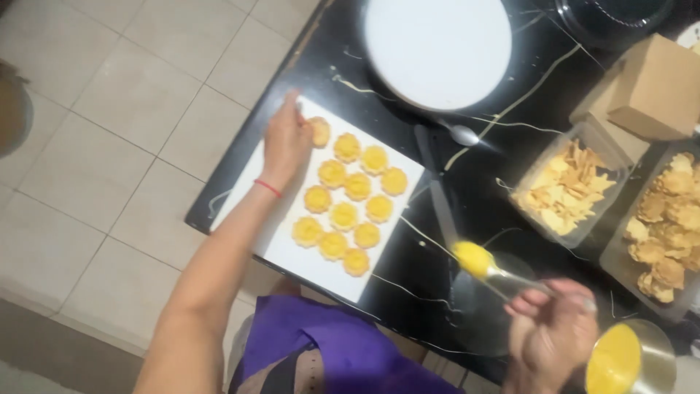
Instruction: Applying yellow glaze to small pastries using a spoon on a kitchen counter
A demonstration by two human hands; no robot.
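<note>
Left hand (286, 140): fingers closed on one unglazed cookie (319, 132), seating it at the row's end.
Right hand (550, 332): pinching a yolk-loaded brush (475, 260), raised beside the yellow cup (620, 359).
White tray (292, 255): glazed cookies (354, 201) just right of the left hand.

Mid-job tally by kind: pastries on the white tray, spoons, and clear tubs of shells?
Yellow-filled pastries: 12
Paler pastry: 1
Held spoon: 1
Counter spoon: 1
Shell tubs: 2
Total: 17
</note>
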